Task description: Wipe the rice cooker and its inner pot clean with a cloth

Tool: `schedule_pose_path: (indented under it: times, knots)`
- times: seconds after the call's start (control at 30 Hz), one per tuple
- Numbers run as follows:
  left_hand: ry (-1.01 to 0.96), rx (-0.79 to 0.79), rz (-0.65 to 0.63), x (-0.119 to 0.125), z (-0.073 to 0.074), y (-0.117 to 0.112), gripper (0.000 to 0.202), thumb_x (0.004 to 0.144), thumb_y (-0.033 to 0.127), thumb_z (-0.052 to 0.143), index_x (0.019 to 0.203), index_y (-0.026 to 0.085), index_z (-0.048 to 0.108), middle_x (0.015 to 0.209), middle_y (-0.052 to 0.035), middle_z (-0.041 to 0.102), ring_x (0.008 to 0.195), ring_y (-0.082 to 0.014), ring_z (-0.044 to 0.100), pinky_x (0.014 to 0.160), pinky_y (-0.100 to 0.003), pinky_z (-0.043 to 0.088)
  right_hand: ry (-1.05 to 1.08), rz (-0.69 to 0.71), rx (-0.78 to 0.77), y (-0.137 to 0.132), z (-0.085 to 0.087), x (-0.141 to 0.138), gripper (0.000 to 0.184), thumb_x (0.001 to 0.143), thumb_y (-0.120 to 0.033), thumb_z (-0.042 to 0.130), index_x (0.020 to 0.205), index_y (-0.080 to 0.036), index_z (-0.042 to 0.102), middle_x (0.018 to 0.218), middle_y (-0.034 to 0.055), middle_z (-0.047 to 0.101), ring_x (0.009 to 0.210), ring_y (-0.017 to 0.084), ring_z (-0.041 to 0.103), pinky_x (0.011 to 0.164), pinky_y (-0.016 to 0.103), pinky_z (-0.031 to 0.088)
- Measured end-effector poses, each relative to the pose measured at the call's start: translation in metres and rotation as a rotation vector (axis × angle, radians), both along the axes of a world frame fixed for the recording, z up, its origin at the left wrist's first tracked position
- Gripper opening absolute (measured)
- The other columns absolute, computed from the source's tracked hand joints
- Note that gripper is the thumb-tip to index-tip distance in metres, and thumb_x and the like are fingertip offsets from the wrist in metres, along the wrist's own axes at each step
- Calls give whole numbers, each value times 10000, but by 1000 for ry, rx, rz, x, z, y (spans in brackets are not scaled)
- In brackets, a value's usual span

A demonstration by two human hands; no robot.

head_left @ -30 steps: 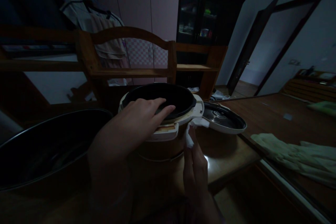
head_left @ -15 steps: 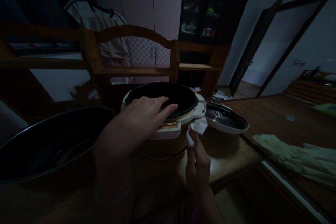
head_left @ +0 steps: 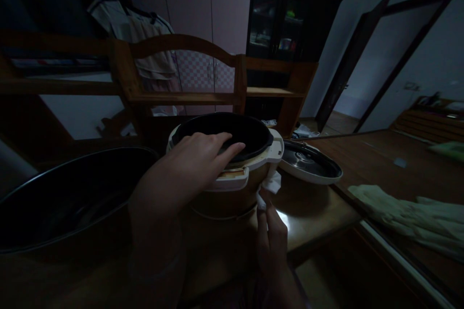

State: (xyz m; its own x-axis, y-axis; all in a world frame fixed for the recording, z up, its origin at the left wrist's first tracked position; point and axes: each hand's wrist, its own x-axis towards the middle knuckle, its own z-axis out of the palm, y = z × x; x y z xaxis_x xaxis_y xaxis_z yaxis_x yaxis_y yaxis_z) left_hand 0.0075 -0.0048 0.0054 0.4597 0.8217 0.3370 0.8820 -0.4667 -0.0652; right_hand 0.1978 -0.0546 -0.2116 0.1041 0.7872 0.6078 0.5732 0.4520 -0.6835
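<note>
Now, the rice cooker (head_left: 226, 198) stood in the middle of the desk (head_left: 315, 210), close to the person, and it was the star of the scene: a rounded brownish body with a dull sheen, a cream-white rim on top, a cream latch block jutting out at the front, and a black, dark hollow inside. Its lid (head_left: 311, 161) was swung open and lay out flat to the right, its shiny metal inner face turned up.

The left hand (head_left: 195, 159) lay palm-down over the near edge of the rim, fingers stretched out flat and close together, tips reaching over the black hollow. The right hand (head_left: 271, 241) came up from below on the right, fingers pinched shut on a white cloth wad (head_left: 270, 186), which was pressed to the cooker's side just under the rim.

On the left, a big black pot (head_left: 72, 193) sat beside the cooker. Far right, a pale glove (head_left: 409, 212) lay well apart from it all.
</note>
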Motion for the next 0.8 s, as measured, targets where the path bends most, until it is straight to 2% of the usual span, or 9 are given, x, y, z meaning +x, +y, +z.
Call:
schedule_pose_path:
  times: [0.17, 0.4, 0.63, 0.8]
  knots:
    - [22, 13, -18, -2, -1, 0, 460, 996, 431, 313, 1370, 269, 528, 1284, -58, 647, 1108, -240, 628, 940, -349, 453, 23, -28, -109, 1, -9, 2, 438, 1030, -271, 305, 1430, -183, 458, 1428, 103, 510, 1346, 241, 445, 1096, 457, 389]
    - [4, 11, -1, -1, -2, 0, 467, 993, 437, 319, 1374, 263, 525, 1292, -59, 644, 1107, -235, 628, 937, -342, 453, 2, -57, -217, 2, -12, 1, 449, 1024, -277, 310, 1431, -170, 465, 1448, 96, 489, 1366, 232, 427, 1110, 449, 383]
    - [8, 19, -26, -1, -2, 0, 461, 994, 430, 319, 1368, 267, 533, 1299, -61, 641, 1131, -237, 620, 944, -338, 448, -55, -72, -244, 0, -10, 2, 460, 1017, -285, 297, 1403, -140, 500, 1406, 115, 532, 1321, 256, 485, 1071, 453, 420]
    - [21, 35, -41, -2, -2, -1, 449, 994, 419, 324, 1360, 275, 541, 1291, -64, 645, 1135, -240, 618, 942, -347, 447, -45, -82, -255, -2, -6, 5, 437, 1011, -295, 315, 1348, -169, 563, 1332, 114, 600, 1237, 271, 563, 1007, 427, 458]
